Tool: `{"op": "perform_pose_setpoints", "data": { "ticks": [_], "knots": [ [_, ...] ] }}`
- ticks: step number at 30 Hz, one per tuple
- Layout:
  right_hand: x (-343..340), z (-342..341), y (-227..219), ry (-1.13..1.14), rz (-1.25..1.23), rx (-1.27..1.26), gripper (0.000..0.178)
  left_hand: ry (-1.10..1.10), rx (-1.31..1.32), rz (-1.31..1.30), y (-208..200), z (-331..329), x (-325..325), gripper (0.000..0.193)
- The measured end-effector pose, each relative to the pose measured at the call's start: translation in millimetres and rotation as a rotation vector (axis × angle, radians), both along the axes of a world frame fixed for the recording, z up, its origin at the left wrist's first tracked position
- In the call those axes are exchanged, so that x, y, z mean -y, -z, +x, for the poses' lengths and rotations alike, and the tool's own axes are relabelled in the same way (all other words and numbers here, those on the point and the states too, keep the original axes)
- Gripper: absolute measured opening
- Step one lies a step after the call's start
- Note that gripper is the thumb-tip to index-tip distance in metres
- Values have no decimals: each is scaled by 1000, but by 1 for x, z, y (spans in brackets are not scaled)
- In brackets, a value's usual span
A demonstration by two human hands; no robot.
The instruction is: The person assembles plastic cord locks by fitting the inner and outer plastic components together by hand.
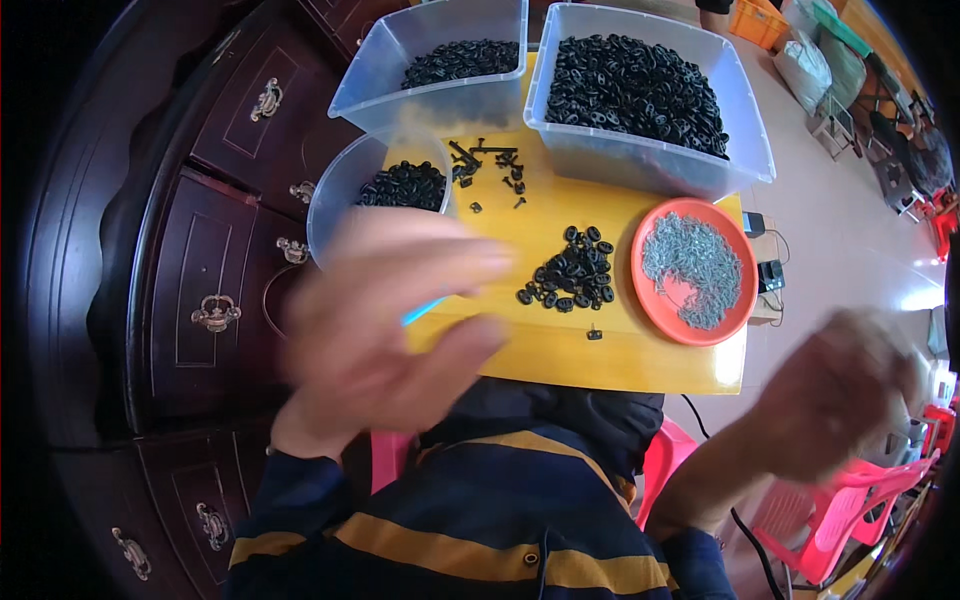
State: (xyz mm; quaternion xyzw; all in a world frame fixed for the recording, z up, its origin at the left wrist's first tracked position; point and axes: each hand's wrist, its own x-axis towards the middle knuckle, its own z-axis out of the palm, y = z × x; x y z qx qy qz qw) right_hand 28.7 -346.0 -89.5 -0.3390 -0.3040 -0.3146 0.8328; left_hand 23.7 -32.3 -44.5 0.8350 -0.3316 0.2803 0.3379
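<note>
My left hand (345, 320) is raised over the table's left front, blurred, with thumb and fingers apart and nothing visible between them. A thin bright blue strip (424, 311) shows in the gap behind it. Off the table's right side, my right hand (840, 395) is lifted and smeared by motion; its fingers cannot be made out. Between the hands lies a pile of small black oval parts (572, 270) on the yellow table (480, 345), with one small black piece (594, 335) apart in front. An orange-red plate (641, 295) of small silvery metal pieces (700, 270) stands nearest my right hand.
Two clear plastic bins (650, 165) (440, 105) of black parts stand at the back. A round clear tub (335, 190) holds more, and loose black screws and bits (490, 165) lie beside it. Dark drawers (215, 310) line the left; pink chairs (825, 510) stand right.
</note>
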Motion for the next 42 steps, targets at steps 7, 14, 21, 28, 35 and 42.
{"op": "perform_pose_setpoints", "data": {
  "ticks": [7, 14, 21, 28, 35, 42],
  "knots": [
    [-61, 5, 84, -25, -447, -798, 12, 12, -440, 187, 167, -23, 48, 31],
    [-55, 13, 130, 85, -753, -861, 10, -45, -368, 290, 185, -22, 71, 31],
    [-65, 10, 138, 379, -1350, -646, 15, -15, -323, 229, 201, -21, 67, 17],
    [-84, 11, 139, 441, -1479, -683, 17, 12, -333, 229, 199, -21, 57, 13],
    [-81, -7, 133, 435, -1464, -596, 14, -158, -304, -39, 169, 24, 21, 21],
    [-87, -24, 130, 336, -1461, -632, 14, -527, -428, 3, 176, 109, -4, 41]
  ]
}}
